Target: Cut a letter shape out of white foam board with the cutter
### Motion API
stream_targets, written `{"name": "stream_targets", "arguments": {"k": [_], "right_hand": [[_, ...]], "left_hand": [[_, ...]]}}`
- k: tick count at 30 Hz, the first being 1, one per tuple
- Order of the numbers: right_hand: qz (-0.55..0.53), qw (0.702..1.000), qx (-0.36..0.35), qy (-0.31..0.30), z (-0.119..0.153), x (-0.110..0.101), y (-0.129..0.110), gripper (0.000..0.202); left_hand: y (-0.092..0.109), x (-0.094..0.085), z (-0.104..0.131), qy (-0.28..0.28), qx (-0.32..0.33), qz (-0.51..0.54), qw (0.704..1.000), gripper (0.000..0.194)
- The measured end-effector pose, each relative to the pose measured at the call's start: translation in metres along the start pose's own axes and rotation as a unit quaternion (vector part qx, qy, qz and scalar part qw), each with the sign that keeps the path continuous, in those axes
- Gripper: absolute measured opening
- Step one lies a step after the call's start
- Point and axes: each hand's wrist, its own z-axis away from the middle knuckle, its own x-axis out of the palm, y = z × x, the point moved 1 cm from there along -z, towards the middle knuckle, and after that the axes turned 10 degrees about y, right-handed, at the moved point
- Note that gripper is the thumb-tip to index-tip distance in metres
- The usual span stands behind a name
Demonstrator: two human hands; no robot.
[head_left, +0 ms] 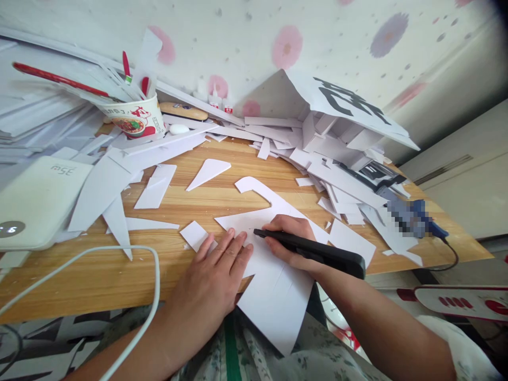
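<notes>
R hand [296,226] grips blk tool [317,250], tip on cut white board [270,264].
L hand [220,270] open, palm down, fingers spread over board's 9–10 o'clock side; board's 6 o'clock corner overhangs wood surface [194,203] edge. From board: paper cup [137,120] w/ red-handled tools at 10, pwr bank [47,196] approx 9, white offcuts [341,182] etc. piled at 2.

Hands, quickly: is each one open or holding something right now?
Left hand: open, palm down, resting on the white board.
Right hand: closed, holding a black tool.
</notes>
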Motion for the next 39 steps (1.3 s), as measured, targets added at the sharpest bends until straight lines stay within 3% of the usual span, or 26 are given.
{"name": "stream_targets", "arguments": {"k": [19, 27, 31, 32, 34, 37, 39], "right_hand": [[-0.044, 0.999, 0.004, 0.002, 0.011, -0.006, 0.006, 0.007], [-0.045, 0.999, -0.001, 0.012, 0.014, -0.006, 0.014, 0.01], [-0.045, 0.999, 0.03, 0.002, 0.011, -0.003, 0.013, 0.013], [-0.07, 0.996, 0.056, 0.022, 0.01, -0.002, 0.014, 0.013], [-0.142, 0.973, 0.129, 0.128, 0.008, -0.002, 0.018, 0.011], [-0.207, 0.898, 0.209, 0.328, 0.01, -0.011, 0.028, 0.006], [-0.203, 0.875, 0.227, 0.377, 0.016, -0.022, 0.033, 0.005]], "left_hand": [[-0.003, -0.001, 0.0, 0.008, 0.018, 0.009, 1.0, 0.045], [-0.005, -0.006, -0.002, -0.028, 0.002, 0.027, 0.999, 0.053], [-0.006, -0.003, -0.002, -0.035, -0.003, 0.045, 0.998, 0.063], [-0.006, -0.003, -0.002, -0.034, -0.003, 0.048, 0.998, 0.064], [-0.006, -0.004, -0.001, -0.028, 0.002, 0.052, 0.998, 0.065], [-0.007, -0.011, 0.004, -0.021, 0.005, 0.041, 0.999, 0.066], [-0.009, -0.016, 0.01, -0.003, -0.007, 0.027, 1.0, 0.067]]}}
